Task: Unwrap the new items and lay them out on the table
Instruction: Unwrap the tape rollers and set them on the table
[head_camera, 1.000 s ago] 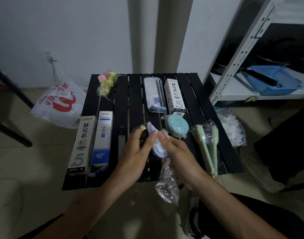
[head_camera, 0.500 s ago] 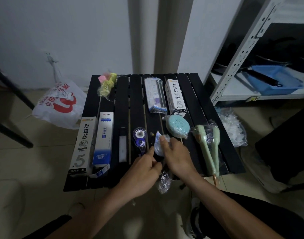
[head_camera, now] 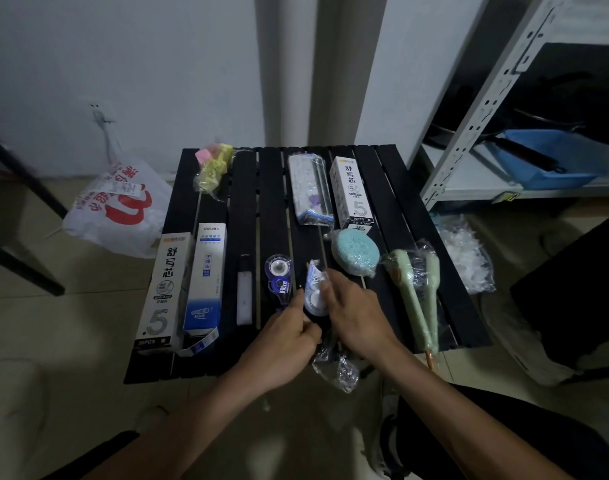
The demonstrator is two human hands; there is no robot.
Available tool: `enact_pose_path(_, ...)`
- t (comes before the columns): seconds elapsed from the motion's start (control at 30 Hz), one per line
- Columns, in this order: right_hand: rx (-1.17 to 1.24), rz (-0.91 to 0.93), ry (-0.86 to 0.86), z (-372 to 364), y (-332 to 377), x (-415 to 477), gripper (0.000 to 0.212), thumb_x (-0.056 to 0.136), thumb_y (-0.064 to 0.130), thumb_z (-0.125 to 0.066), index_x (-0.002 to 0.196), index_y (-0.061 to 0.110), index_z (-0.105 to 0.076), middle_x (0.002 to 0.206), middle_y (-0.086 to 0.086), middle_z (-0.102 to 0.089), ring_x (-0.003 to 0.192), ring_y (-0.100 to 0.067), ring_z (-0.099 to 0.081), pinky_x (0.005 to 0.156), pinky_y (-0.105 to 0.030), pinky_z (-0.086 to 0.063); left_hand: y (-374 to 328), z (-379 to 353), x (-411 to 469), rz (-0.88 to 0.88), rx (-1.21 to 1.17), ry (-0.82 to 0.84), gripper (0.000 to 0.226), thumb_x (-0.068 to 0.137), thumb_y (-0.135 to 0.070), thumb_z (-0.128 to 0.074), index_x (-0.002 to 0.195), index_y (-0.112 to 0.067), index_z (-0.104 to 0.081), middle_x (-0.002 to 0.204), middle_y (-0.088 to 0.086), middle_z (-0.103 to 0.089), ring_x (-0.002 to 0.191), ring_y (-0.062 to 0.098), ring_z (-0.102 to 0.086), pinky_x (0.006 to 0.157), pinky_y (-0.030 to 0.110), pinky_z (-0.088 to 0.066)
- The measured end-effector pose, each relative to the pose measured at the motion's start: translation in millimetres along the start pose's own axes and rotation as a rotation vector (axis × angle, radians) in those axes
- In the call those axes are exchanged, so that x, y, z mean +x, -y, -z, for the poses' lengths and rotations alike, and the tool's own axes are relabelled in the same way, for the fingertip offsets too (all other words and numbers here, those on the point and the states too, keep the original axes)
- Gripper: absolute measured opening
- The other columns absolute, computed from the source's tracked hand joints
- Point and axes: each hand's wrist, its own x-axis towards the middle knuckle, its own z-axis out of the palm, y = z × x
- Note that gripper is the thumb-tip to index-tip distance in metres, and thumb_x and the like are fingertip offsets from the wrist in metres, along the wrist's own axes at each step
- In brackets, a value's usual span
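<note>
Right hand [head_camera: 356, 323] pinches white tape dispenser [head_camera: 315, 289] (clear wrapper [head_camera: 336, 367] dangling); left hand [head_camera: 282, 344] beside.

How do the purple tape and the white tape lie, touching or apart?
Apart. The head view shows a strip of black table between the purple tape and the white tape.

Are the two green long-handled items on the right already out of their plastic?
No, crinkled clear plastic covers the heads of both green long-handled items as they lie on the table.
</note>
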Motion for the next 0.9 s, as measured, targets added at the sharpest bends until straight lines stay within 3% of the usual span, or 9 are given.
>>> enact_pose_path(0.07,0.027,-0.016,0.001,-0.3,-0.1,0.1,0.033,0.111,0.046,-0.035,0.114,0.022,-0.058,0.092,-0.003,-0.073,0.086,-0.021,-0.068,0.073,-0.037,-0.050,1.3,0.3,0.1,-0.007,-0.005,-0.003,0.061,0.100,-0.019,-0.048,0.156,-0.029,-0.027,0.093,0.004,-0.072,0.089,0.019,-0.067,0.089,0.046,-0.053)
enact_pose_path(0.17,0.019,-0.044,0.009,-0.8,1.4,-0.7,0.036,0.111,0.045,-0.036,0.111,0.018,-0.059,0.095,-0.007,-0.071,0.086,-0.024,-0.063,0.068,-0.033,-0.037,3.5,0.2,0.7,-0.008,-0.005,-0.013,0.060,0.098,-0.021,-0.050,0.155,-0.028,-0.030,0.091,0.001,-0.072,0.087,0.016,-0.067,0.087,0.047,-0.055)
enact_pose_path(0.3,0.021,-0.051,0.039,1.5,4.2,-2.0,0.038,0.111,0.047,-0.035,0.110,0.019,-0.059,0.092,-0.005,-0.071,0.079,-0.018,-0.061,0.066,-0.033,-0.040,7.3,-0.8,1.6,-0.010,0.010,-0.015,0.062,0.096,-0.028,-0.049,0.155,-0.026,-0.030,0.088,0.000,-0.072,0.084,0.015,-0.068,0.084,0.048,-0.055)
enact_pose_path(0.47,-0.036,-0.024,0.027,4.3,3.5,-2.7,0.037,0.111,0.050,-0.030,0.090,0.025,-0.048,0.073,0.004,-0.058,0.067,-0.007,-0.057,0.054,-0.019,-0.034,10.8,-3.0,-1.4,-0.031,0.138,-0.088,0.080,0.098,-0.038,-0.046,0.162,-0.028,0.001,0.104,0.008,-0.066,0.090,0.021,-0.065,0.070,0.033,-0.047)
enact_pose_path(0.57,-0.062,-0.028,0.012,10.2,2.4,-1.6,0.038,0.111,0.049,-0.028,0.092,0.024,-0.050,0.076,0.004,-0.061,0.076,-0.019,-0.062,0.062,-0.033,-0.039,9.2,-4.7,-2.9,-0.094,0.205,-0.156,0.075,0.101,-0.035,-0.049,0.161,-0.026,-0.005,0.102,0.009,-0.067,0.089,0.023,-0.065,0.073,0.037,-0.051)
enact_pose_path(0.63,-0.059,-0.032,0.008,14.4,4.4,-2.9,0.037,0.111,0.050,-0.028,0.097,0.026,-0.053,0.079,0.006,-0.062,0.082,-0.022,-0.064,0.069,-0.031,-0.040,9.8,-5.3,-4.2,-0.140,0.237,-0.163,0.071,0.100,-0.035,-0.050,0.160,-0.031,-0.010,0.097,0.009,-0.068,0.091,0.027,-0.065,0.078,0.043,-0.054)
enact_pose_path(0.73,-0.025,-0.035,-0.074,19.6,9.8,-6.9,0.038,0.111,0.047,-0.033,0.095,0.022,-0.057,0.079,0.001,-0.066,0.080,-0.020,-0.066,0.068,-0.031,-0.043,10.6,-6.1,-6.5,-0.192,0.304,-0.177,0.070,0.100,-0.037,-0.049,0.159,-0.039,-0.010,0.090,0.007,-0.067,0.086,0.029,-0.065,0.079,0.046,-0.054)
enact_pose_path(0.83,0.198,-0.057,-0.247,35.7,19.6,-12.7,0.036,0.110,0.035,-0.043,0.079,0.022,-0.057,0.067,0.000,-0.061,0.060,-0.011,-0.058,0.057,-0.027,-0.043,-3.5,-4.2,-15.8,-0.295,0.206,-0.236,0.047,0.099,-0.042,-0.055,0.143,-0.038,-0.038,0.071,-0.003,-0.061,0.070,0.016,-0.063,0.070,0.039,-0.054)
enact_pose_path(0.9,0.642,-0.128,-0.264,48.3,25.1,-17.3,0.025,0.104,0.021,-0.050,0.086,0.015,-0.066,0.069,-0.004,-0.059,0.053,-0.017,-0.055,0.052,-0.029,-0.041,-16.7,-4.8,-23.1,-0.281,0.072,-0.159,0.031,0.096,-0.052,-0.059,0.122,-0.039,-0.050,0.070,-0.004,-0.063,0.063,0.008,-0.061,0.062,0.031,-0.050)
